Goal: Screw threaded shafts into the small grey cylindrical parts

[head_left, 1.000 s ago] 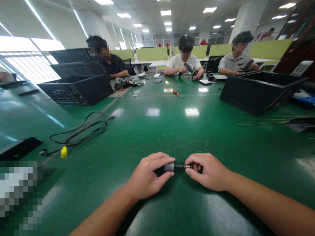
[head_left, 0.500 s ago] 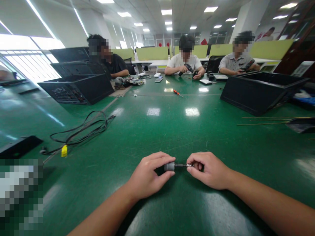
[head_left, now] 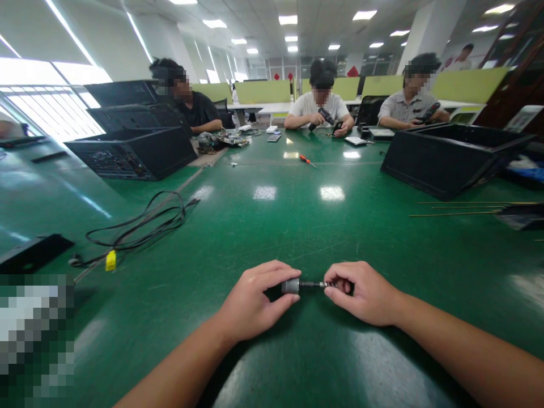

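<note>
Fingers of our left hand [head_left: 251,303], half-curled, hold the grey cylinder [head_left: 291,285]; those of our right hand [head_left: 369,294], nearly closed, pinch the slim shaft [head_left: 313,284] toward three o'clock. Both sit toward six o'clock; we judge them light, rigid, slick, best gripped around the grey cylinder.
</note>
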`<act>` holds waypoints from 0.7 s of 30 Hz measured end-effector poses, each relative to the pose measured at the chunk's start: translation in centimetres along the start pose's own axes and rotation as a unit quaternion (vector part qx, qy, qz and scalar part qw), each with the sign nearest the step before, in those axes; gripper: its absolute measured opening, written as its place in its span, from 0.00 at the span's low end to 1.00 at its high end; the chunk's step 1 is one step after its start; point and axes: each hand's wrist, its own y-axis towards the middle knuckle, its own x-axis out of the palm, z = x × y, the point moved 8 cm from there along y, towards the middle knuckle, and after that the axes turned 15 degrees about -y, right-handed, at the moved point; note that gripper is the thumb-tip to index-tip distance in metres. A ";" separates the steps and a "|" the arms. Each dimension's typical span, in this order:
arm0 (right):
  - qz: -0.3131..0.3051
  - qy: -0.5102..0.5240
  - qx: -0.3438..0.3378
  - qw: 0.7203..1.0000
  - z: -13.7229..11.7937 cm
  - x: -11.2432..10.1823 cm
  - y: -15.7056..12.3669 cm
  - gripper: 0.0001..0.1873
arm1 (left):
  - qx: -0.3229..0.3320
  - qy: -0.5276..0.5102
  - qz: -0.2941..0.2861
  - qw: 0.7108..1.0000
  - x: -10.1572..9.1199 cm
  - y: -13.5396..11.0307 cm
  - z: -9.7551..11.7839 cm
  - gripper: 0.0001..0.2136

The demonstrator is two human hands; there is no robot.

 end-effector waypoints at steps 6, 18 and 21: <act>-0.005 -0.001 0.002 1.000 0.2 -0.1 0.1 0.05 | -0.008 0.007 -0.003 1.000 0.0 0.1 -0.2 0.15; -0.004 0.004 0.006 1.000 0.6 -0.1 0.2 0.05 | -0.009 0.018 0.011 1.000 -0.5 0.1 -0.5 0.15; -0.001 0.001 0.005 1.000 0.6 -0.2 0.2 0.04 | -0.009 0.023 0.007 1.000 -0.4 0.1 -0.5 0.15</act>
